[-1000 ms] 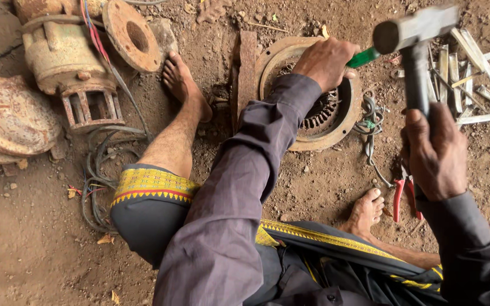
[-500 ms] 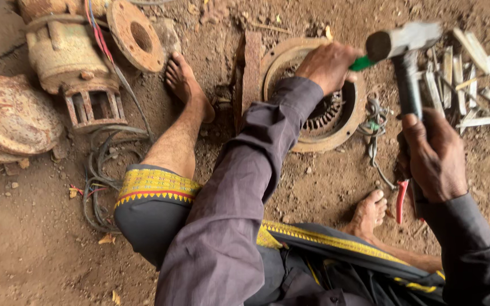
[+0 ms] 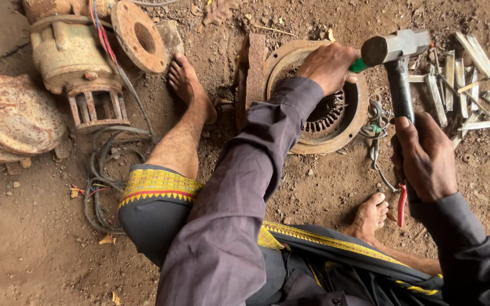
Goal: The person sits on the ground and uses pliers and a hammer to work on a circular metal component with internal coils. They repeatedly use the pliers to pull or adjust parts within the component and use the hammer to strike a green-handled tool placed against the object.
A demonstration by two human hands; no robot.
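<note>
My left hand is closed on a green-handled tool held over a rusty round motor stator lying on the dirt. Only the tool's green end shows past my fingers. My right hand grips the dark handle of a steel hammer, whose head hangs right beside the tool's green end. A rusty flat metal bar stands against the stator's left rim. My bare feet rest on the ground on either side of the stator.
A rusty pump body with a flange and a round rusty cover lie at left, with loose cables. Several flat metal strips lie at right. Red-handled pliers lie near my right foot.
The hammer head has swung left and down toward the green end of the tool. My left hand has stayed on the stator.
</note>
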